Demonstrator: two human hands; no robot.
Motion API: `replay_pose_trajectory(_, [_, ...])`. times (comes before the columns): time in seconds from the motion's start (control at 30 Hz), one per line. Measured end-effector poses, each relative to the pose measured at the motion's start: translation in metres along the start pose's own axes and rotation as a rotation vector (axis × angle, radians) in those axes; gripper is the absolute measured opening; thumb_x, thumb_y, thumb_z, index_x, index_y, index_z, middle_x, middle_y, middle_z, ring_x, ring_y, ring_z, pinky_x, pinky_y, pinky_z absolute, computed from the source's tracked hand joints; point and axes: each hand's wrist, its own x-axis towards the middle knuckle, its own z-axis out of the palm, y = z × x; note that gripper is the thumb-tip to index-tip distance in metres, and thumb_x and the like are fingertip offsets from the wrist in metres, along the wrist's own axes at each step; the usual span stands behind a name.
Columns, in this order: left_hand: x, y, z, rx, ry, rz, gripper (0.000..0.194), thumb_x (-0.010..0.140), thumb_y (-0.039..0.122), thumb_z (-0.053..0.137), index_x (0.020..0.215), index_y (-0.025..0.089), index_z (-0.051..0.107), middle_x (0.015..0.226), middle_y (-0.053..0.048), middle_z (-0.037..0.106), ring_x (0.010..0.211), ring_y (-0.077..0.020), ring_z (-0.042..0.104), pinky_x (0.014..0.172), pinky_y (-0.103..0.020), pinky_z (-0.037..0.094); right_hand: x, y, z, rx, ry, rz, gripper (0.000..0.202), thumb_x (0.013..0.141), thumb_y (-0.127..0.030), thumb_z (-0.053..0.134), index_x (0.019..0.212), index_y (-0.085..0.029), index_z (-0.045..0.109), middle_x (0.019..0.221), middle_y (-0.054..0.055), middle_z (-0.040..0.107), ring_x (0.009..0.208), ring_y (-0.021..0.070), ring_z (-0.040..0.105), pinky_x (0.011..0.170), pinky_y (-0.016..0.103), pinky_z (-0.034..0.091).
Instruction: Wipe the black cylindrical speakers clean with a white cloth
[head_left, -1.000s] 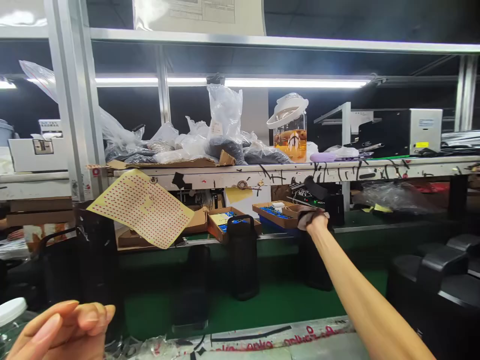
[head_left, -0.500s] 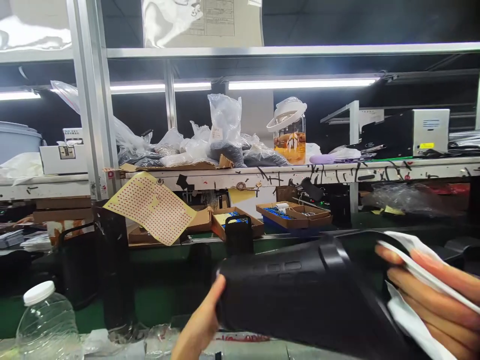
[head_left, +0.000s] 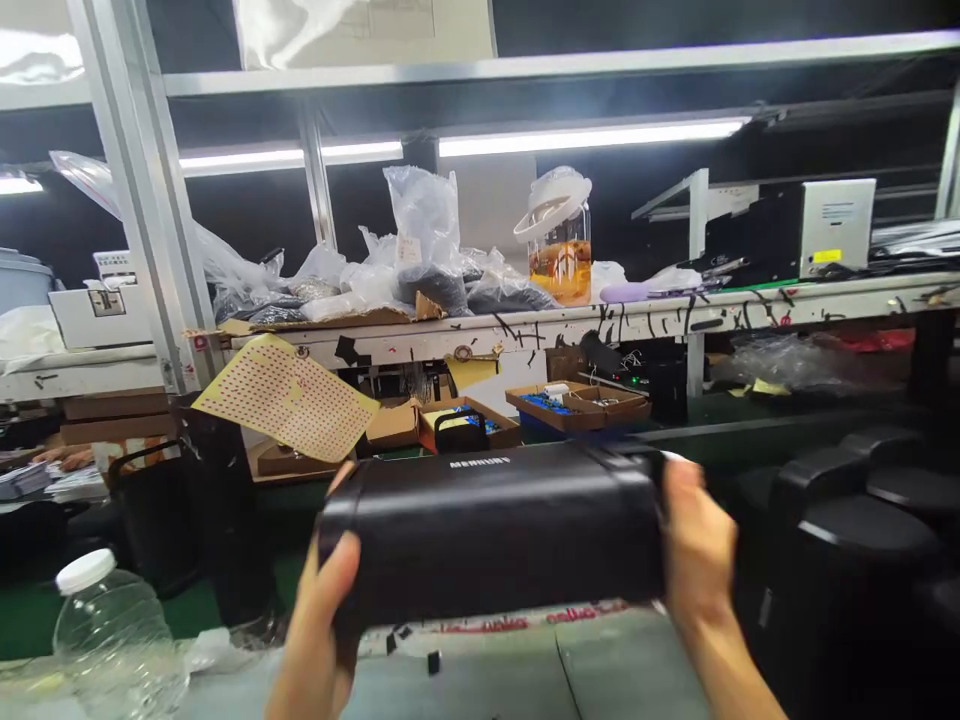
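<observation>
A black portable speaker with rounded edges and pale lettering along its top is held level in front of me, above the bench. My left hand grips its left end, thumb on the near face. Around the right end, my right hand is closed, blurred by motion. A scrap of white cloth shows at the top of that hand; most of it is hidden. The far side and underside of the speaker are out of sight.
A clear plastic bottle stands at the left front. A yellow sticker sheet hangs off the shelf post. Other black speakers stand at right. Behind are open cardboard boxes and a drink jar. Another person's hand is far left.
The speaker has turned from a slant to level, with another side facing me. My right hand, earlier holding white cloth beside it, now grips its right end. The view has shifted slightly.
</observation>
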Motion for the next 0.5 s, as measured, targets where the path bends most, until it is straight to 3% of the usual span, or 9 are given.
replay_pose_trajectory(0.1, [0.012,0.000,0.004,-0.019,0.141,-0.118,0.043,0.081,0.032,0.067,0.122,0.019,0.064,0.091,-0.004,0.076,0.101,-0.0259,0.069,0.096,-0.037,0.053,-0.003,0.008,0.021,0.010,-0.071,0.010,0.060,0.077,-0.076,0.054,0.072,-0.016,0.059,0.071,0.003,0.059,0.069,0.0162,0.054,0.065,0.028,0.045])
replay_pose_trajectory(0.17, [0.017,0.000,0.004,-0.032,0.189,-0.167,0.044,0.084,0.032,0.064,0.125,0.017,0.062,0.087,-0.005,0.076,0.100,-0.0251,0.069,0.095,-0.036,0.054,-0.003,0.009,0.027,0.039,-0.113,0.016,0.060,0.077,-0.076,0.054,0.073,-0.016,0.059,0.073,0.003,0.059,0.074,0.0175,0.055,0.067,0.028,0.045])
replay_pose_trajectory(0.23, [0.015,0.000,0.002,-0.040,0.164,-0.168,0.050,0.085,0.032,0.062,0.132,0.020,0.056,0.088,-0.004,0.076,0.100,-0.0242,0.069,0.093,-0.034,0.054,-0.002,0.007,0.025,0.092,-0.122,0.031,0.059,0.077,-0.075,0.055,0.078,-0.017,0.061,0.075,0.003,0.060,0.080,0.0190,0.056,0.069,0.026,0.045])
replay_pose_trajectory(0.37, [0.002,-0.003,0.005,-0.079,-0.064,-0.091,0.061,0.079,0.037,0.065,0.138,0.030,0.049,0.102,0.000,0.075,0.104,-0.0241,0.067,0.096,-0.034,0.052,0.001,0.002,0.013,0.180,-0.087,0.063,0.059,0.072,-0.074,0.063,0.079,-0.016,0.063,0.081,0.005,0.064,0.082,0.0186,0.056,0.068,0.024,0.046])
replay_pose_trajectory(0.43, [-0.002,-0.005,0.011,-0.116,-0.052,-0.049,0.059,0.078,0.035,0.066,0.135,0.029,0.054,0.095,0.001,0.076,0.100,-0.0247,0.069,0.095,-0.035,0.053,0.002,0.001,0.012,0.194,-0.067,0.061,0.057,0.073,-0.073,0.064,0.078,-0.016,0.063,0.080,0.004,0.063,0.079,0.0166,0.055,0.068,0.023,0.046])
replay_pose_trajectory(0.5, [-0.002,-0.006,0.018,-0.168,0.048,-0.029,0.044,0.078,0.028,0.064,0.122,0.025,0.064,0.080,0.002,0.076,0.085,-0.0224,0.073,0.093,-0.034,0.054,-0.001,0.001,0.014,0.211,-0.057,0.067,0.054,0.074,-0.071,0.065,0.079,-0.017,0.063,0.080,0.003,0.062,0.078,0.0156,0.055,0.069,0.022,0.046])
